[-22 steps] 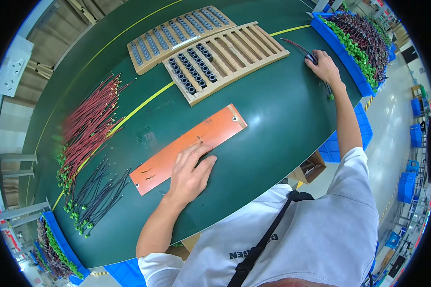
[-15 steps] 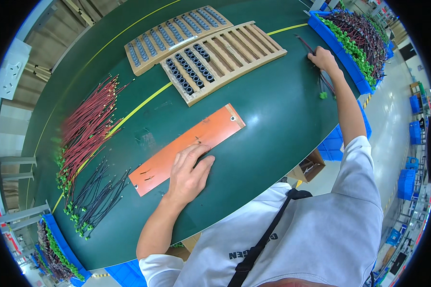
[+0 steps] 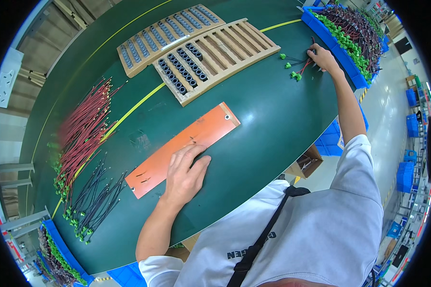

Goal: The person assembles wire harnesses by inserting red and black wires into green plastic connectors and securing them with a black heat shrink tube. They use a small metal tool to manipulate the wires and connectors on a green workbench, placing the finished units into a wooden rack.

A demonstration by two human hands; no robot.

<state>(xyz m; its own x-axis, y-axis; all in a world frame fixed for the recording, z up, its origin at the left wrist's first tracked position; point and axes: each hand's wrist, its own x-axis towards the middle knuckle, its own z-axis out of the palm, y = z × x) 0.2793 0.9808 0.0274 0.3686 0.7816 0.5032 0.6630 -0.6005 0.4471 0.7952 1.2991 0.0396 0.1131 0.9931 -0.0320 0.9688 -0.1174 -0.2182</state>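
My left hand (image 3: 183,177) lies over a long orange board (image 3: 208,125), its fingers stretched out and resting near the board's middle. The board has a hole near each end and a few small dark marks. At the far right, my right hand (image 3: 323,58) pinches a few thin red and black wires (image 3: 302,69). Their green connectors (image 3: 294,75) fan out to the left of the hand, at the table surface. Close beside that hand stands a blue bin (image 3: 328,53) heaped with dark wires and green connectors.
Two wooden racks (image 3: 225,68) with rows of round dark or grey parts stand at the back. Red wires (image 3: 87,126) and black wires (image 3: 103,191) with green ends are spread at the left. Another blue bin (image 3: 62,246) sits at the near left corner.
The wires in my right hand have swung round: their green ends, earlier below the hand, now point left. My left hand stays on the board. The whole view has shifted slightly.
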